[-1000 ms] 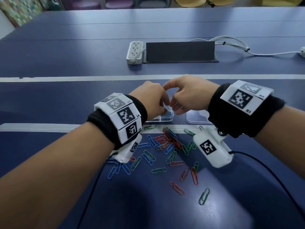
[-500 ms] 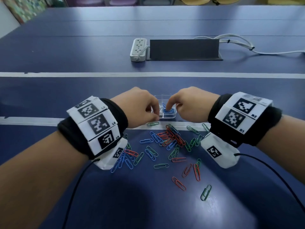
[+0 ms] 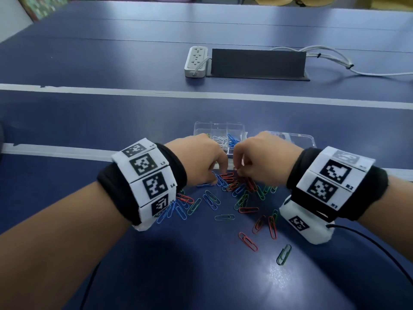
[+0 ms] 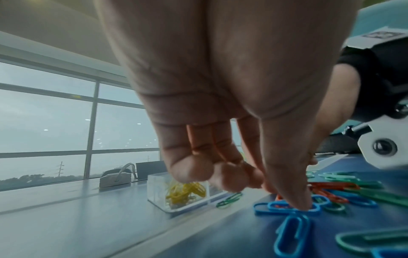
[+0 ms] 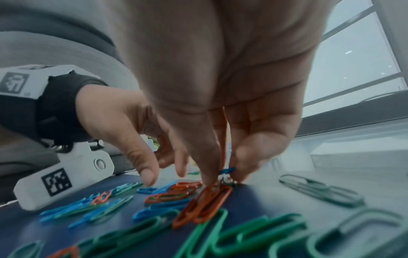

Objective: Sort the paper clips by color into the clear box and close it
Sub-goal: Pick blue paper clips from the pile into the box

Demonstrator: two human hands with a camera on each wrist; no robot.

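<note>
The clear box (image 3: pixel 220 127) stands open beyond the pile, with yellow, white and blue clips (image 3: pixel 232 139) in separate compartments. Its lid (image 3: pixel 299 139) lies flat to the right. Loose red, blue and green paper clips (image 3: pixel 225 217) are scattered on the table in front of it. My left hand (image 3: pixel 214 176) is down at the pile's far edge, fingers curled. Its thumb tip presses a blue clip (image 4: pixel 287 206) against the table. My right hand (image 5: pixel 220 178) pinches a red clip (image 5: pixel 205 200) at the pile, and another red strip runs up between its fingers.
A white power strip (image 3: pixel 196 61) and a dark upright panel (image 3: pixel 257 62) stand at the back, with white cables (image 3: pixel 330 59) running off right. White lines (image 3: pixel 201 95) cross the blue table. Black wrist cables (image 3: pixel 368 245) trail toward me.
Both hands have come back from over the box's blue compartment and dropped onto the pile of loose clips just in front of it.
</note>
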